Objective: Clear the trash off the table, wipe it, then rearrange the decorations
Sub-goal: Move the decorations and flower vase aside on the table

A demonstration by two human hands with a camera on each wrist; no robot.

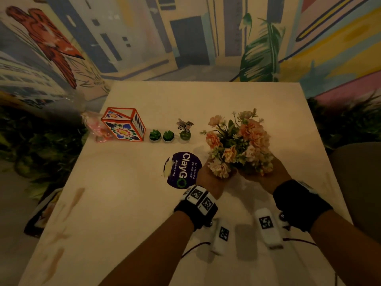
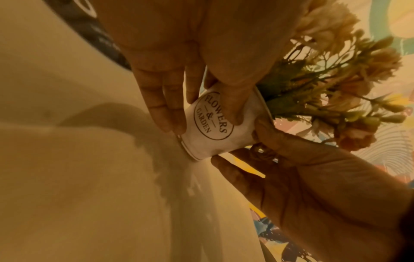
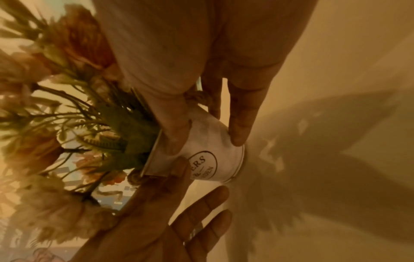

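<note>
Item: white flower pot (image 2: 210, 127), printed "FLOWERS & GARDEN", carrying a peach and green bouquet (image 1: 239, 141). Both hands are holding it in a narrow grip. In the left wrist view the left hand (image 2: 201, 53) is laying thumb and fingers (image 2: 165, 113) against the pot's wall; the right hand (image 2: 313, 177) is pinching its rim from the other side. In the right wrist view the left thumb is covering half the printed label, and the right hand (image 3: 179, 58) is pressing thumb and a finger on the wall. The pot's base is sitting at or just above the surface (image 1: 127, 203); contact cannot be told. From the head view the pot itself is hiding under the blooms, and both hands (image 1: 208, 178) (image 1: 268, 178) are showing only in part.

Left of the pot: round purple "ClayGo" sticker (image 1: 181, 170), its edge partly torn. Beyond that, farther left, a row: a small figurine on a green base (image 1: 185, 129), blurred; two small green plants (image 1: 155, 135) (image 1: 168, 136); a floral painted box (image 1: 123, 124); a pink wrapped thing (image 1: 99, 129), too blurred to name, lying at the surface edge.
</note>
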